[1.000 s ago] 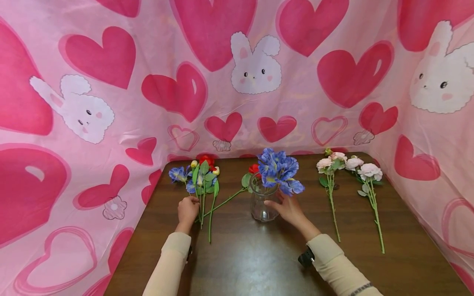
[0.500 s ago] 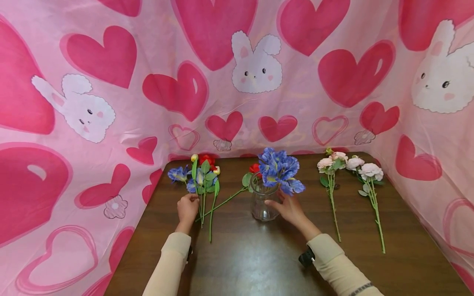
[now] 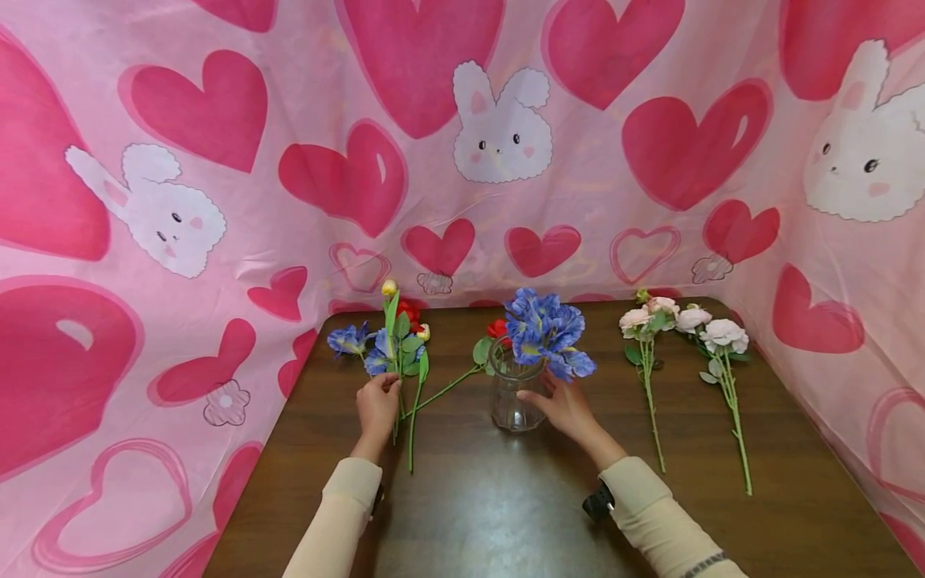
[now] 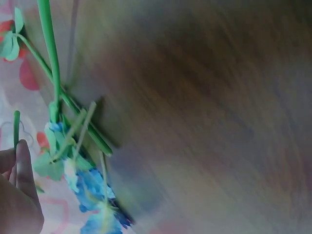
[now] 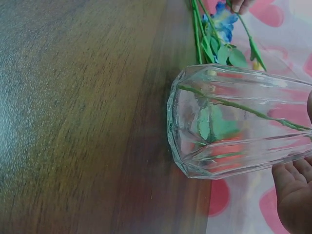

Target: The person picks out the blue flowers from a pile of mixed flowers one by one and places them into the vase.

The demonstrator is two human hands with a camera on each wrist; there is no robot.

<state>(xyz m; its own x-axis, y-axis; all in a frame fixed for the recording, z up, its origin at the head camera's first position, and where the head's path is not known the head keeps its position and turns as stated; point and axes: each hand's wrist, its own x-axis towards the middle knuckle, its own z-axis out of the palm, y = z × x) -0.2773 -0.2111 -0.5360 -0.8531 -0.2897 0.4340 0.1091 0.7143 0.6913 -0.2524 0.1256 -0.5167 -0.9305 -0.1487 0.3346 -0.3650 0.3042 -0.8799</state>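
Observation:
My left hand (image 3: 378,407) pinches the green stem of a yellow tulip (image 3: 390,287), its bud raised above the other flowers at the table's left. In the left wrist view the stem's cut end (image 4: 16,124) pokes up past the fingertips. My right hand (image 3: 567,408) grips the side of a clear glass vase (image 3: 515,405) standing mid-table, thumb toward me and the other fingers partly hidden. A blue iris (image 3: 545,329) leans out of the vase mouth to the right; its stem (image 5: 243,109) slants down inside the glass.
Beside my left hand lie blue irises (image 3: 350,339), a red flower (image 3: 406,315) and another tulip (image 3: 422,369). One red rose (image 3: 497,328) lies behind the vase, its stem reaching left. Pale pink roses (image 3: 723,335) lie at the right. A pink heart-print cloth (image 3: 426,193) surrounds the table.
My left hand has moved slightly right and up, lifting the yellow tulip clear of the pile. The right hand and the vase have stayed in place.

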